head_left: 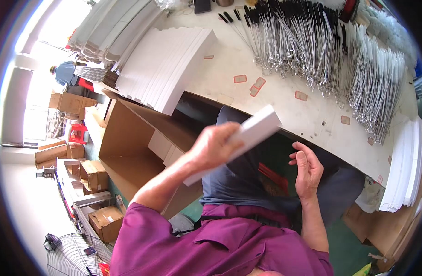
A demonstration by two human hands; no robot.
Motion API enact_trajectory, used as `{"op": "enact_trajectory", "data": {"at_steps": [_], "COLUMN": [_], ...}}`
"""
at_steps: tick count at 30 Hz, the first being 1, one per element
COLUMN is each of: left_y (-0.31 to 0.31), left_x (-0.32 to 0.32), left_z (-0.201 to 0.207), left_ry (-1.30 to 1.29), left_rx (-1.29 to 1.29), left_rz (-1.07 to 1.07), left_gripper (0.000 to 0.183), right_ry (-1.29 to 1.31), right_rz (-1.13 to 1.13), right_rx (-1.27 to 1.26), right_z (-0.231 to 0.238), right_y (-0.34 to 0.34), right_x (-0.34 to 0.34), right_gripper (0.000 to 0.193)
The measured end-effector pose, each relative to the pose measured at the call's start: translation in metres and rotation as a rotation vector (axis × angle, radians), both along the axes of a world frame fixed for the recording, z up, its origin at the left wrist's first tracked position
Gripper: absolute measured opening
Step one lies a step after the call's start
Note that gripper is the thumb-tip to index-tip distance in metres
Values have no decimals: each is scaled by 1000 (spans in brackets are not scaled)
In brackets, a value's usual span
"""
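My left hand (pixel 214 146) is closed around a long, narrow white box (pixel 259 128), which slants over my lap with its far end near the table's front edge. Nothing is in my right hand (pixel 308 171); its fingers are loosely curled and apart, just off that same edge. A row of similar white boxes (pixel 162 64) lies on the table (pixel 206 85) to the left. Below it, beside my left arm, a large open cardboard carton (pixel 128 133) has white boxes (pixel 160 147) inside.
Many wire-handled brushes with black bristles (pixel 293 46) and white bristles (pixel 376 78) lie across the back and right of the table. Several small red-edged labels (pixel 257 86) are stuck to its top. More white boxes (pixel 404 165) stand far right. A wire-guarded fan (pixel 75 255) is lower left.
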State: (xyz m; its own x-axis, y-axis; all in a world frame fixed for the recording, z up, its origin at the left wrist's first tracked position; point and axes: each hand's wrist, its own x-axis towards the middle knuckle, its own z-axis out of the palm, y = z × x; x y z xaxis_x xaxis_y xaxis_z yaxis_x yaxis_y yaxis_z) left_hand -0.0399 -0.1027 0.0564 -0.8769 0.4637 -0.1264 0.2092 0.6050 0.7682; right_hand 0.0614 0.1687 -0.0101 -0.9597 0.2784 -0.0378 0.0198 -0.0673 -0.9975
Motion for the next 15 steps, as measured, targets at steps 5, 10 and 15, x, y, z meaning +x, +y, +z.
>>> {"op": "enact_trajectory", "data": {"at_steps": [5,10,15], "left_y": [-6,-54,-59], "left_x": [-90,-181,-210], "left_z": [31,-6,-35], "left_ry": [264,626,1098], "left_rx": [-427,-763,-797], "left_rz": [202,186,92], "left_gripper": [33,23,26], "right_ry": [47,109,125], "right_rz": [-92,-166,-382], "right_rx": [288,504,778], "right_z": [9,13,25], "right_y": [25,43,109], "right_x": [-11,-12,13], "right_gripper": [17,10,9]}}
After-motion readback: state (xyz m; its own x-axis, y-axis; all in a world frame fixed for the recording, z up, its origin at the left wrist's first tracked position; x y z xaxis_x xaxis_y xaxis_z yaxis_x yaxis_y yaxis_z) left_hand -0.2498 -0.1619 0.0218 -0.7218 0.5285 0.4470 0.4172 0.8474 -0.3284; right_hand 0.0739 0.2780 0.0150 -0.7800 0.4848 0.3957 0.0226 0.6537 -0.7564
